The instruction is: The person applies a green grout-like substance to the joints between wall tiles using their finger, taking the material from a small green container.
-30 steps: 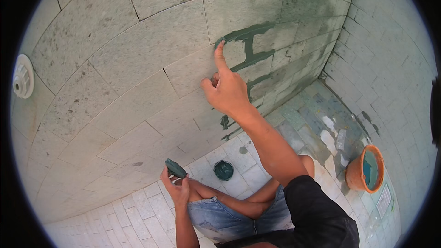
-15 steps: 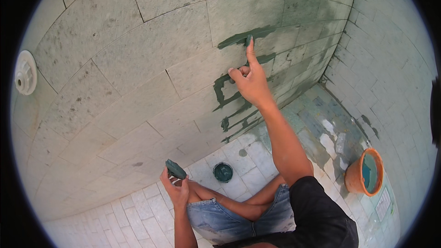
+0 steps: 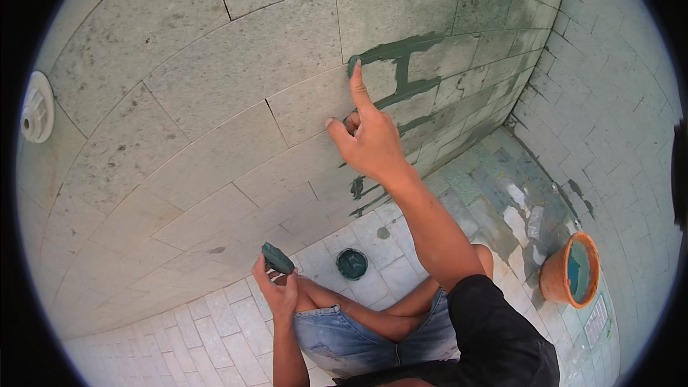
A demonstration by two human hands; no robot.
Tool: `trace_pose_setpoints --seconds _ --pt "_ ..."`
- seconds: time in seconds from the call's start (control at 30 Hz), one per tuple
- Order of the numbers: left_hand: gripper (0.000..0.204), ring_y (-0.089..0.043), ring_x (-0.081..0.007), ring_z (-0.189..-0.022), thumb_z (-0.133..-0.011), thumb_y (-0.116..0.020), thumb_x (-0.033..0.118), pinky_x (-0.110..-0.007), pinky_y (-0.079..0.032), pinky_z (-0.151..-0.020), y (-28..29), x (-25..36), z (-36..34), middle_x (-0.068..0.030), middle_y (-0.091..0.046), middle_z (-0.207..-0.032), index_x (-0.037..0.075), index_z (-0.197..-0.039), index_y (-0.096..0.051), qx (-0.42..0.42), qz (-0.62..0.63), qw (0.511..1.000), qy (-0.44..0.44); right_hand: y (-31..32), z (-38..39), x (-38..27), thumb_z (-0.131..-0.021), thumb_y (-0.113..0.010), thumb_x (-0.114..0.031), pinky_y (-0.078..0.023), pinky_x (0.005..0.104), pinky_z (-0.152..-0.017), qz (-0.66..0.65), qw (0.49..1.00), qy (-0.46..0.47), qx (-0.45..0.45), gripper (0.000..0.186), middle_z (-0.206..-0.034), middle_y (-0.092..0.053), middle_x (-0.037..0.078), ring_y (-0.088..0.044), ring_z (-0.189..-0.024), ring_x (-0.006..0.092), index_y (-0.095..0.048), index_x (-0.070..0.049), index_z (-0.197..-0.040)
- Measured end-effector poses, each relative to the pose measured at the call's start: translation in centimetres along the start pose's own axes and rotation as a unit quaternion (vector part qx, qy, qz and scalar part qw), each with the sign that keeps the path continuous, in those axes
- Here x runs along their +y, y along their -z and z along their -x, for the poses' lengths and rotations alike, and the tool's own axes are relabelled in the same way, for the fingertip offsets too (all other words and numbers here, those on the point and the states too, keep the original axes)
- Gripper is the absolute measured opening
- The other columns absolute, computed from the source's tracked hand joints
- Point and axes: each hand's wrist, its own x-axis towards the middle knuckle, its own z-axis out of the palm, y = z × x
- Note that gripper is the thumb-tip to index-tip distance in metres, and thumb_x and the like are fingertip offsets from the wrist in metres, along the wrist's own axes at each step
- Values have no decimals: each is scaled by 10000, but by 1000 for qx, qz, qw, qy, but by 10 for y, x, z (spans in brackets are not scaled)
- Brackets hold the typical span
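- One outstretched finger (image 3: 361,89) of the right hand (image 3: 374,142), toward one o'clock, touches green paste (image 3: 403,75) on the wall (image 3: 215,86); thumb spread, others folded, probably to stay clear.
- At seven, the left hand (image 3: 279,295) pinches a tilted green lump (image 3: 276,258), perhaps for easy reach.
- Tub (image 3: 352,277) at six, orange bucket (image 3: 552,276) at four: likely placed handy on the floor (image 3: 244,324).

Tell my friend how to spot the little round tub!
Find the big tiled wall, then the pale floor below it. On it, between the wall and the crossed legs, sits the tub. It's smaller and darker than the orange bucket.
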Motion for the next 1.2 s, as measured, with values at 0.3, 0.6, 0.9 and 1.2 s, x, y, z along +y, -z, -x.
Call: trace_pose_setpoints --seconds 0.3,0.6,0.9,1.2 --pt "868 -531 -248 -1123 -758 -751 -59 -351 -527 -841 12 8 -9 -158 -421 -1383 79 -1502 -324 134 92 982 95 0 -16 28 -780 -777 -53 -411 238 -472 -70 940 184 280 825 -870 -699 81 -486 -511 89 -385 22 -1502" --pt "894 -528 -257 -1127 -767 -755 -46 -332 -525 -825 15 -5 -6 -174 -402 -1410 100 -1517 -291 131 37 988 79 -11 -43 9 -769 -773 -27 -483 258 -479 33 900 229 370 741 -858 -723 84 -639 -557 151 -430 50 -1421" --pt "917 -514 -258 -1133 -759 -764 -39 -318 -535 -807 14 -14 -7 -182 -388 -1425 99 -1526 -280 112 41 991 65 -9 -48 10 -730 -746 27 -512 280 -479 149 847 301 411 729 -768 -699 64 -669 -585 182 -446 53 -1394" --pt "924 -505 -255 -1143 -754 -766 -46 -317 -535 -806 14 -14 -8 -178 -396 -1417 100 -1530 -287 114 23 991 71 -8 -59 13 -730 -693 63 -496 300 -516 152 842 318 409 678 -776 -595 70 -584 -618 184 -459 69 -1366"
